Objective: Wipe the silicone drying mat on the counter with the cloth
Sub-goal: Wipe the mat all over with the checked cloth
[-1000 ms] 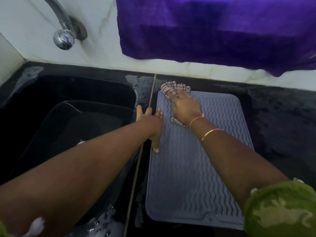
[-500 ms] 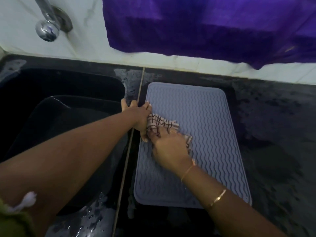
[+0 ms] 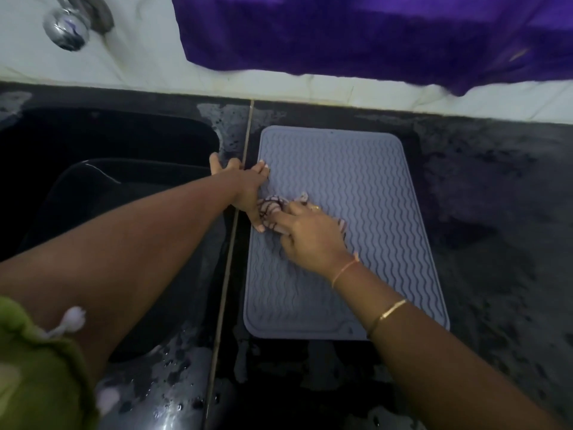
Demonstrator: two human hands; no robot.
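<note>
The grey silicone drying mat (image 3: pixel 366 187), ribbed with wavy lines, lies flat on the dark counter (image 3: pixel 496 212) beside the sink. My right hand (image 3: pixel 310 237) presses a crumpled white cloth with dark checks (image 3: pixel 273 206) onto the mat near its left edge, about halfway along. Most of the cloth is hidden under my fingers. My left hand (image 3: pixel 245 187) rests spread across the mat's left edge and the counter strip, fingers apart, holding the mat down. Its thumb touches the cloth.
A black sink (image 3: pixel 102 187) with a dark basin inside sits to the left, wet along its near rim. A chrome tap (image 3: pixel 66 26) sticks out from the white wall. A purple towel (image 3: pixel 372 29) hangs over the backsplash. The counter looks damp.
My right hand has dragged the cloth from the mat's far left corner toward me to the middle of the left edge. My left hand has stayed on the mat's edge.
</note>
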